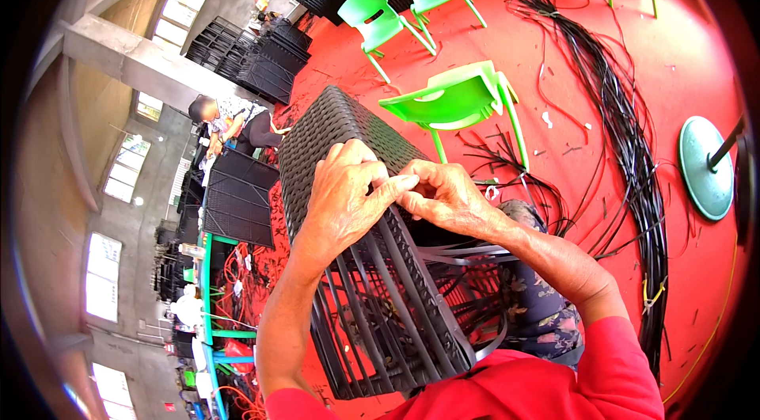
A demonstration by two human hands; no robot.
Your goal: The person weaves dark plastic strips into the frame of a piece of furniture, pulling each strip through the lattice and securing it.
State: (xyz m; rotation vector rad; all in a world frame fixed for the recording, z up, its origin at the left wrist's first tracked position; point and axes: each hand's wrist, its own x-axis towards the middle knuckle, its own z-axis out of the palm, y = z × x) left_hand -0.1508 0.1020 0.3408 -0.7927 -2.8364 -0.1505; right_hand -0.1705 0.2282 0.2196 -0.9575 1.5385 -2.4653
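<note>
A dark woven wicker piece stands before me, its far part tightly woven. Its near part shows bare black strips running lengthwise with gaps between them. Over the edge where the weave meets these strips, my left hand is closed, thumb against bent fingers. My right hand meets it from the right, fingers pinched, its tips touching the left thumb. Whatever lies between the fingertips is hidden. Loose flat strips extend from the piece beneath my right forearm.
A green chair stands just beyond the piece, with other green chairs farther off. A long bundle of black strands lies on the red floor. At right is a round green base. Another person sits at far left.
</note>
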